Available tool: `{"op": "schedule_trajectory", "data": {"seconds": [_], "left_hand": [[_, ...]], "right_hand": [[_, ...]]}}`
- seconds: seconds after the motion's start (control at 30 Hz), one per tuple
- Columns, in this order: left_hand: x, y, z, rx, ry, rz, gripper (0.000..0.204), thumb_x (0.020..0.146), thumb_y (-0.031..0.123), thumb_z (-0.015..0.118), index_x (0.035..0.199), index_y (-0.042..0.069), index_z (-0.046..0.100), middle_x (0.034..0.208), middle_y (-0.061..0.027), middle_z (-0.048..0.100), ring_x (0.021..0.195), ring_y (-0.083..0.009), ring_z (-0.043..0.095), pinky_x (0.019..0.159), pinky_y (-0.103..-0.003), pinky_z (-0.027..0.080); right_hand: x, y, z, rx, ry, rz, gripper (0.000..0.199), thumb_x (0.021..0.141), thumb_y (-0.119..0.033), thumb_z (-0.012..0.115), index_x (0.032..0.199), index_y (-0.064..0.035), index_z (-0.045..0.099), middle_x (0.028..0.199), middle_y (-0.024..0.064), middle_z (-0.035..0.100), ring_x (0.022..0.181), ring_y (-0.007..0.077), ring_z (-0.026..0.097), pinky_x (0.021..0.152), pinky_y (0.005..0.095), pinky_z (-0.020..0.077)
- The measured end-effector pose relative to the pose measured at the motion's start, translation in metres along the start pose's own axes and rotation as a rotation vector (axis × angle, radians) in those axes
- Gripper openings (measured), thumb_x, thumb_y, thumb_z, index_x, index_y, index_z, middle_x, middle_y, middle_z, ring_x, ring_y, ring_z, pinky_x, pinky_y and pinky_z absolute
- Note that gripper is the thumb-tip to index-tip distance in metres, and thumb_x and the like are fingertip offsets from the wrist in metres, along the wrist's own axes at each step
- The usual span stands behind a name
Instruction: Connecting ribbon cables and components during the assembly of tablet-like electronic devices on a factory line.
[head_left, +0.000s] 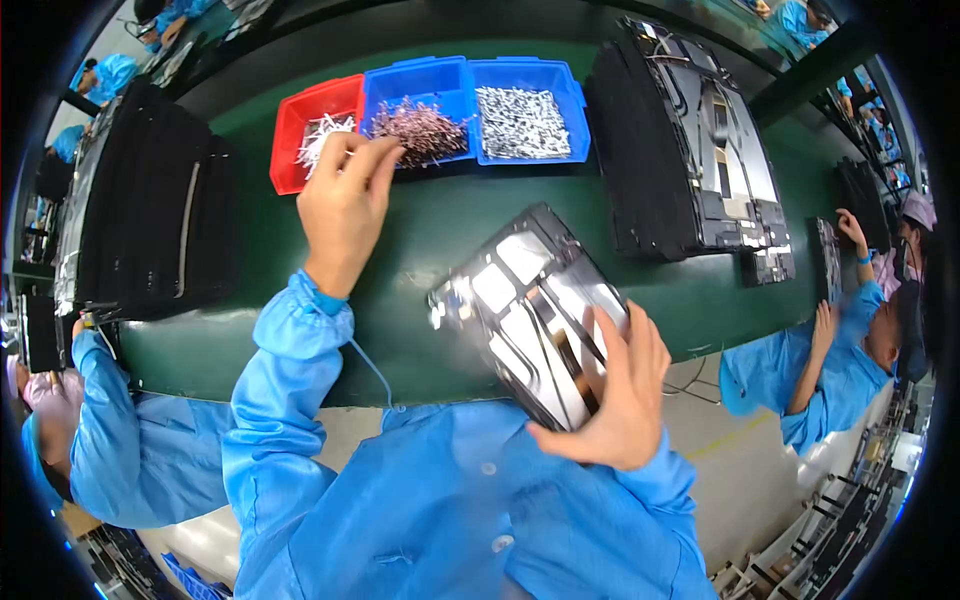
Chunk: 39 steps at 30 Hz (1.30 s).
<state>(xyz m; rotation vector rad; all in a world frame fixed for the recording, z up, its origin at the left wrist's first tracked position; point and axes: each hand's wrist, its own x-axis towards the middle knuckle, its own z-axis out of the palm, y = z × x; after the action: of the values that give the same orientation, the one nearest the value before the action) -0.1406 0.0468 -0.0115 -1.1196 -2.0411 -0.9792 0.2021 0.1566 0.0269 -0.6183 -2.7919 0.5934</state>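
Note:
My right hand (622,392) grips the near right edge of a flat black-and-silver electronic assembly (520,345), thumb along its near side. The assembly lies at a slant by the table's front edge, its far left corner blurred. My left hand (345,215) reaches over the front of the parts bins, fingers bent and tips together; anything between them is too small to make out. Under its fingertips are a red bin (284,150) with small white pieces (322,138) and a blue bin (420,78) heaped with thin brownish-pink pieces (418,130).
Another blue bin (530,70) holds small black-and-white pieces (520,122). Tall stacks of similar assemblies stand left (140,210) and right (690,140) on the green table (420,230). Co-workers in blue sit at the left (150,450) and right (810,375).

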Motion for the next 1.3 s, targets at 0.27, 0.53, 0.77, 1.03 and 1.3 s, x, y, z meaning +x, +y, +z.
{"op": "schedule_trajectory", "data": {"seconds": [0.27,0.53,0.77,1.03,1.3], "left_hand": [[-0.003,-0.009,0.003,-0.552,-0.047,-0.43,0.012,0.094,0.007,0.077,0.103,-0.001,0.077,0.086,0.0022,0.061,0.072,-0.0027,0.055,0.06,-0.019,0.042],[-0.009,0.0,-0.03,-0.933,-0.071,-0.665,0.017,0.098,0.01,0.074,0.111,-0.001,0.073,0.094,0.0009,0.071,0.079,-0.0005,0.059,0.068,-0.016,0.044],[-0.063,0.05,-0.062,-0.861,-0.333,-0.506,0.011,0.093,0.0,0.075,0.104,-0.001,0.076,0.098,-0.0047,0.064,0.081,-0.0061,0.058,0.068,-0.019,0.045],[-0.093,0.07,-0.079,-0.643,-0.323,-0.395,0.02,0.083,-0.006,0.079,0.1,0.004,0.078,0.095,-0.006,0.06,0.073,-0.0124,0.062,0.059,-0.026,0.05],[-0.095,0.055,-0.076,-0.285,-0.363,-0.052,0.031,0.075,-0.008,0.08,0.103,0.005,0.075,0.094,-0.008,0.057,0.065,-0.0185,0.062,0.055,-0.032,0.051]], "right_hand": [[0.013,-0.025,0.045,-0.165,0.17,0.115,0.118,0.064,-0.063,0.088,0.15,0.0029,0.042,0.142,0.0349,0.044,0.122,0.0512,0.046,0.1,0.0586,0.0379],[0.011,-0.01,0.017,0.178,-0.113,0.119,0.09,0.084,-0.037,0.085,0.147,0.0118,0.044,0.116,0.0241,0.06,0.091,0.0369,0.063,0.075,0.0428,0.0547],[0.071,-0.019,0.019,0.348,0.031,-0.159,0.067,0.083,-0.012,0.086,0.142,0.0005,0.058,0.11,0.013,0.065,0.07,0.012,0.063,0.053,0.0236,0.0452],[0.108,-0.039,0.051,0.752,-0.309,-0.196,0.02,0.089,0.0,0.077,0.109,0.0014,0.076,0.09,0.0103,0.071,0.066,0.0082,0.063,0.054,0.0239,0.0464],[0.111,-0.04,0.067,0.617,-0.051,-0.335,0.015,0.086,0.003,0.077,0.1,0.0031,0.075,0.088,0.0091,0.069,0.064,0.0114,0.063,0.053,0.0266,0.0494]]}}
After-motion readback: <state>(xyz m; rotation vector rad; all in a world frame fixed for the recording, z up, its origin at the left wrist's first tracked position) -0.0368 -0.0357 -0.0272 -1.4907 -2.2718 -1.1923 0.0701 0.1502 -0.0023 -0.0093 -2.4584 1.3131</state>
